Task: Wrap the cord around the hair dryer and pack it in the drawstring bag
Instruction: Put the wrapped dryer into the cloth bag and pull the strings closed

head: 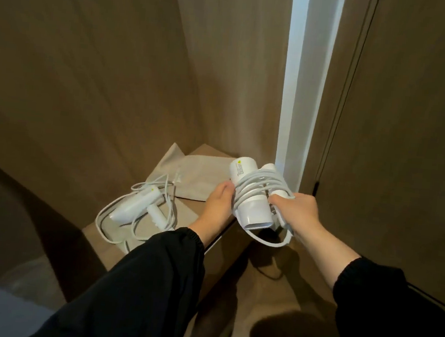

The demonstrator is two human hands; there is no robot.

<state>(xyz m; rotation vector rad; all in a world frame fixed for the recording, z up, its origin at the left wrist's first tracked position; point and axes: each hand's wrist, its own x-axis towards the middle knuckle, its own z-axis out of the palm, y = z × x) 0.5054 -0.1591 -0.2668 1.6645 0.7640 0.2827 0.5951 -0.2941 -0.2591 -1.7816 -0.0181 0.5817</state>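
**Cord nearly wound, bag waiting beyond the hands**

Nearest the viewer, two black sleeves (151, 278) are reaching forward. The left hand (219, 203) is cupping the barrel of the hair dryer (251, 214), thumb pressing on top and fingers hidden behind it, probably to keep the body from turning. The right hand (297, 211) is curling round the handle and the cord (258, 184), likely pinning the turns so they are not slipping. The dryer is sitting between both hands, raised off the shelf (92, 233). One loop (268, 243) is hanging loose below the right hand, so the winding is judged unfinished.

Left of the left hand, a second dryer (136, 203) is lying on the shelf with its own cord sprawling around it. Just beyond the left hand's thumb, the bag (196, 176) is lying flat. Whether its mouth is open cannot be told, and both hands are occupied. Farther off, brown panels (90, 60) and a white lit strip (306, 81) are closing the corner.
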